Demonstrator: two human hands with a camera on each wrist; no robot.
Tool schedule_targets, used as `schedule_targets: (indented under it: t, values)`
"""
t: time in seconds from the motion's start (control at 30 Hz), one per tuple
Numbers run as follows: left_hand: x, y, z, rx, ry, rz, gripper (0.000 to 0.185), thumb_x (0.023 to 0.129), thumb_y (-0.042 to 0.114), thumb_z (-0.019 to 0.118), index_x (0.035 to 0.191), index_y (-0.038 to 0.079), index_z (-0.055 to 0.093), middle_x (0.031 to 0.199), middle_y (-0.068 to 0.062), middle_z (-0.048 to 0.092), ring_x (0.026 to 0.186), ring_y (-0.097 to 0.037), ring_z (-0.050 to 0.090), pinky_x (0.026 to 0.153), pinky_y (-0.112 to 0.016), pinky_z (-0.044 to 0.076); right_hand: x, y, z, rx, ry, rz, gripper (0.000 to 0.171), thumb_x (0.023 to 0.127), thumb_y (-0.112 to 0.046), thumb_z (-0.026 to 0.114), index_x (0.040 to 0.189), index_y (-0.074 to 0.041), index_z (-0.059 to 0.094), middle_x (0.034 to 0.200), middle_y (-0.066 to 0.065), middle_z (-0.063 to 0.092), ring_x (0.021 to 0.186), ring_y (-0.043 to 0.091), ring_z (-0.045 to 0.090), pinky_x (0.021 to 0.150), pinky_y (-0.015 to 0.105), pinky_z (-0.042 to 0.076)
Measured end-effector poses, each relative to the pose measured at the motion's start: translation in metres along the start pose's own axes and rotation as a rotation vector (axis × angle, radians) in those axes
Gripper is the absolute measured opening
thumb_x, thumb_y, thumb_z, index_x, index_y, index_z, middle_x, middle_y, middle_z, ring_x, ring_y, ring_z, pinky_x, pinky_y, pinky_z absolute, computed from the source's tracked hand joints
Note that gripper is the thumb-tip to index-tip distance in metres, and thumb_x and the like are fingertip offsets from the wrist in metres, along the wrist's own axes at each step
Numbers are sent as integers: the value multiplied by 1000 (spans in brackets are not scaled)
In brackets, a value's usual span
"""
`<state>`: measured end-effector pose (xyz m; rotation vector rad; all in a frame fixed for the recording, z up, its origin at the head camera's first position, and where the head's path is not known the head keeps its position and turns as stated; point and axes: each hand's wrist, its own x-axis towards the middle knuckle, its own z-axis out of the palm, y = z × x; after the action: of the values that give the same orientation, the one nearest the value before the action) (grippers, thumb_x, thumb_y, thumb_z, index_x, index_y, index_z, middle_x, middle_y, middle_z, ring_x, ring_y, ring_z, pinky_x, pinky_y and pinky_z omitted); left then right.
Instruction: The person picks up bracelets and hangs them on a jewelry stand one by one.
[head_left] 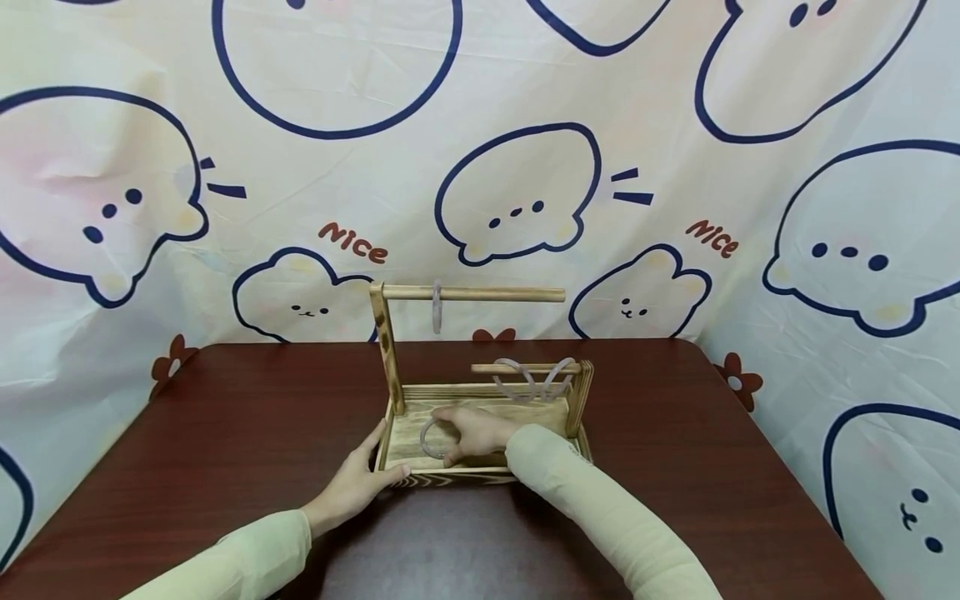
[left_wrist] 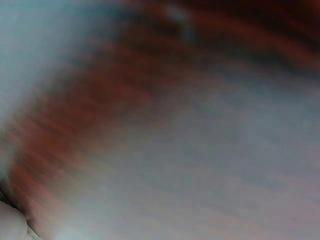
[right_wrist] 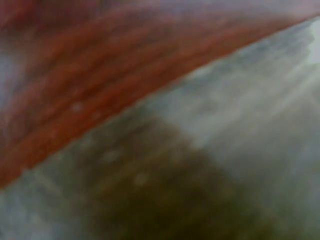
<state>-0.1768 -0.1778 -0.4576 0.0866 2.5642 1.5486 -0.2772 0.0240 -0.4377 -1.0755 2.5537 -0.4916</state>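
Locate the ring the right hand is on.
Head view: the ring lies flat on the wooden tray floor, left of centre, under the right hand fingertips. The left hand rests on the tray's front-left corner.

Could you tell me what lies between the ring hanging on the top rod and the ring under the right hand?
In the head view, only bare tray floor and open air separate the hanging ring from the ring the right hand touches.
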Motion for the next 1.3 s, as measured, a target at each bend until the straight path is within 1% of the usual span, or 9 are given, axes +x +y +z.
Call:
schedule_targets:
  t: [0.17, 0.33, 0.53, 0.63, 0.7, 0.93, 1.03, 1.13, 1.3]
  values:
    - [-1, -2, 1, -16, 2, -4, 90, 84, 27, 67, 148, 9, 6, 153, -15, 8, 139, -30, 7, 109, -53, 16, 0, -1, 0, -29, 12, 12, 81, 69, -32, 79, 138, -10, 42, 138, 5, 47, 128, 18, 42, 105, 29, 33]
    - [-1, -1, 3, 3, -6, -10, 90, 85, 29, 66, 149, 10, 6, 153, -14, 8, 140, -31, 6, 109, -54, 16, -3, -1, 1, -55, 10, 21, 80, 69, -35, 79, 137, -13, 44, 137, 3, 48, 127, 17, 43, 104, 30, 35]
    - [-2, -2, 3, 4, -11, -17, 90, 85, 30, 65, 149, 11, 5, 154, -14, 7, 140, -31, 6, 109, -55, 16, -4, -1, 0, -136, 42, -46, 69, 68, -37, 80, 128, -15, 53, 127, 0, 56, 114, 11, 52, 96, 25, 40]
    - [-3, -2, 3, 10, -15, -18, 90, 85, 32, 65, 149, 11, 5, 154, -14, 7, 139, -32, 6, 108, -55, 17, -3, -1, 0, -149, 51, -72, 66, 68, -37, 80, 126, -15, 55, 120, -1, 61, 104, 9, 55, 90, 23, 43]
    - [-3, -2, 2, 8, -18, -18, 90, 85, 32, 65, 149, 12, 5, 154, -14, 6, 140, -31, 6, 108, -55, 17, -2, 0, -1, -133, 56, -76, 66, 69, -37, 79, 126, -14, 55, 117, 0, 61, 101, 9, 56, 87, 22, 44]
    - [-3, 1, 1, 12, -13, -11, 90, 84, 32, 66, 149, 11, 6, 154, -14, 8, 140, -31, 7, 108, -55, 17, -2, 1, -4, 1, 89, -69, 78, 71, -37, 77, 135, -5, 45, 131, 7, 54, 119, 17, 51, 100, 28, 39]
    - [-3, 1, -1, 16, -15, -17, 90, 84, 33, 65, 149, 12, 5, 154, -14, 7, 140, -32, 7, 108, -56, 18, -2, -2, -8, 4, 127, -93, 79, 71, -39, 77, 135, -5, 45, 132, 7, 53, 121, 19, 50, 101, 30, 39]
    - [-2, 1, -1, 21, -16, -20, 91, 84, 34, 65, 149, 13, 5, 154, -14, 7, 139, -32, 7, 107, -56, 19, -3, -6, -13, 45, 159, -95, 79, 71, -40, 77, 134, -5, 46, 133, 7, 52, 121, 20, 50, 101, 32, 39]
    - [-1, 1, -1, 20, -14, -22, 90, 84, 34, 65, 149, 13, 5, 154, -14, 7, 139, -33, 8, 107, -56, 19, -6, -13, -21, 215, 176, -68, 79, 71, -42, 76, 136, -9, 44, 136, 4, 49, 116, 22, 53, 96, 31, 43]
